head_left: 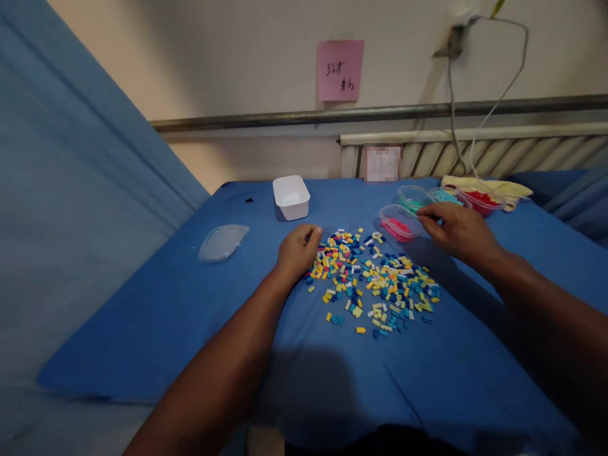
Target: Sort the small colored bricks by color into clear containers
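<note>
A spread of small coloured bricks (375,278) in yellow, blue, white, pink and teal lies on the blue cloth (190,297). My left hand (298,248) rests at the pile's left edge, fingers curled down onto the bricks; what they hold is hidden. My right hand (458,228) hovers beside the clear tub of pink bricks (400,223), fingertips pinched together on something too small to name.
A white empty tub (291,196) stands at the back. A clear lid (223,242) lies to the left. More clear tubs hold green bricks (414,197), teal bricks (445,196) and red bricks (484,201). A pink note (340,69) hangs on the wall.
</note>
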